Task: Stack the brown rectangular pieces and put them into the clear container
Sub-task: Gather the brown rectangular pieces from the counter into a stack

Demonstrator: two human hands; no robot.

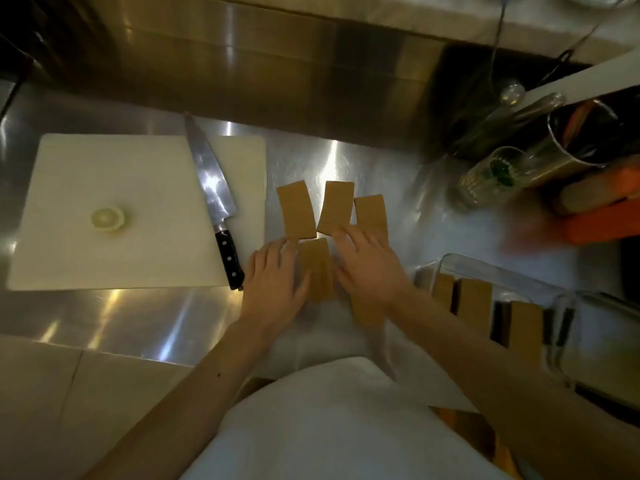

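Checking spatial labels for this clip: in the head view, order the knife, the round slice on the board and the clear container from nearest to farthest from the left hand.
1. Knife, just left of the left hand, handle end nearly touching.
2. Clear container, to the right, beyond the right hand.
3. Round slice, far left on the board.

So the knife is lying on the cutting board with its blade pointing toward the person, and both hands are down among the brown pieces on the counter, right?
Not quite. The head view shows the knife on the cutting board with its blade pointing away from the person; the black handle is the near end. The rest holds: the left hand and right hand are down among the brown pieces on the counter.
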